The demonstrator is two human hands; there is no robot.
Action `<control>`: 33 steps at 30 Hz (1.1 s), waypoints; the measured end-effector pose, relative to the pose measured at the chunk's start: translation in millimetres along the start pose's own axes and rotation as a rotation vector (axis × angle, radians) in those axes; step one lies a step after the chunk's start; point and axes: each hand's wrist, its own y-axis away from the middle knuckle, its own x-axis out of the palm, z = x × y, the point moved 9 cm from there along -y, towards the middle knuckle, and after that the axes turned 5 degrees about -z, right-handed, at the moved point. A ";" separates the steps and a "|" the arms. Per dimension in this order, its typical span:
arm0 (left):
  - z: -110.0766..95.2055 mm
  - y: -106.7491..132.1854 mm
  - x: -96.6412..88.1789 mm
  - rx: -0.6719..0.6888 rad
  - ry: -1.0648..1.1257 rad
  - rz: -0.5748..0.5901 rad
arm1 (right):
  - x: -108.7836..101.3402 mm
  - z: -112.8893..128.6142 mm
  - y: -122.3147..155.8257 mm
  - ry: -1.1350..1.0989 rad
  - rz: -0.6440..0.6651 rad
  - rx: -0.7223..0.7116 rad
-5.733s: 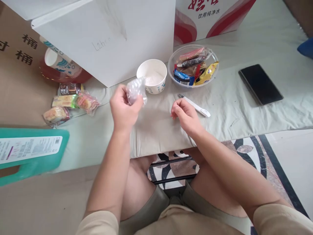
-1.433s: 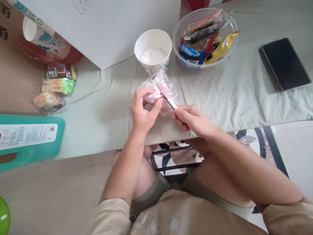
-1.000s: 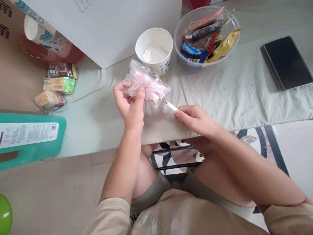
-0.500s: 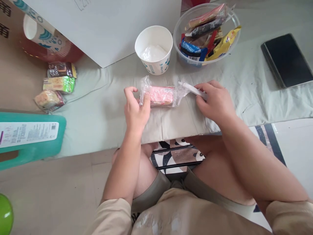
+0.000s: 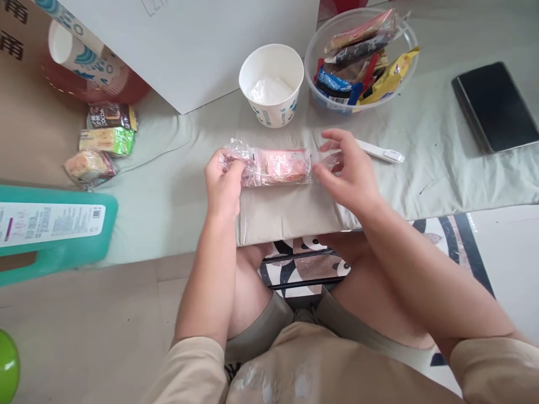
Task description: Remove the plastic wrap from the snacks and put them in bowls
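Observation:
A pink snack in a clear wrapper (image 5: pixel 280 166) lies on the pale cloth (image 5: pixel 177 185) in front of me. My left hand (image 5: pixel 223 182) pinches the wrapper's left end between thumb and fingers. My right hand (image 5: pixel 351 171) touches the wrapper's right end with thumb and forefinger, the other fingers spread. A white pen-like cutter (image 5: pixel 379 152) lies on the cloth just behind my right hand, apart from it.
A white paper cup (image 5: pixel 272 84) holding crumpled plastic stands behind the snack. Right of it is a clear bowl (image 5: pixel 406 33) of wrapped snacks. A black phone (image 5: pixel 494 106) lies far right. Three wrapped snacks (image 5: pixel 101 146) and a teal jug (image 5: pixel 50 230) sit left. A white box (image 5: pixel 193 45) stands behind.
My right hand has set the white cutter down on the cloth and moved to the wrapper's right end. My left hand shifted to grip the wrapper's left end.

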 end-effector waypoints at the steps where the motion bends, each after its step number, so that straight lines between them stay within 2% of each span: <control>1: 2.3 0.4 -1.3 -0.041 0.003 0.000 | -1.2 -2.7 -1.5 -0.001 -0.014 0.046; 7: -2.9 -5.2 -22.4 -0.036 -0.111 -0.095 | -22.9 -28.0 -5.5 -0.133 -0.073 0.245; 13: 5.2 -2.8 -30.9 -0.176 -0.127 -0.061 | -39.2 -50.3 -3.7 -0.243 -0.130 0.319; 18: 13.8 -8.6 -43.3 -0.145 -0.332 -0.084 | -52.9 -55.1 -5.2 -0.212 -0.207 0.358; 20: 10.5 -12.2 -49.6 -0.049 -0.404 -0.103 | -62.7 -48.0 -4.4 -0.167 -0.290 0.304; 22: -6.8 -12.9 -51.2 0.183 -0.429 -0.099 | -70.6 -31.0 -2.8 -0.098 -0.345 0.164; 24: -26.1 -5.7 -38.7 0.449 -0.441 0.043 | -66.9 -9.4 -1.5 -0.004 -0.281 -0.010; 26: -31.9 2.7 -21.7 0.574 -0.500 0.237 | -52.1 3.5 -0.9 0.120 -0.125 -0.115; 27: -30.3 3.7 -15.9 0.570 -0.532 0.299 | -45.2 4.8 -1.4 0.182 -0.061 -0.129; 28: -28.6 1.8 -13.7 0.542 -0.552 0.312 | -40.3 3.2 -2.7 0.231 -0.021 -0.120; 30: -27.5 -7.2 -16.3 0.476 -0.526 0.236 | -37.7 -3.4 -8.1 0.265 -0.022 -0.073; 33: -21.5 -28.0 -26.8 0.348 -0.369 0.058 | -48.5 -7.9 -15.7 0.218 -0.174 -0.018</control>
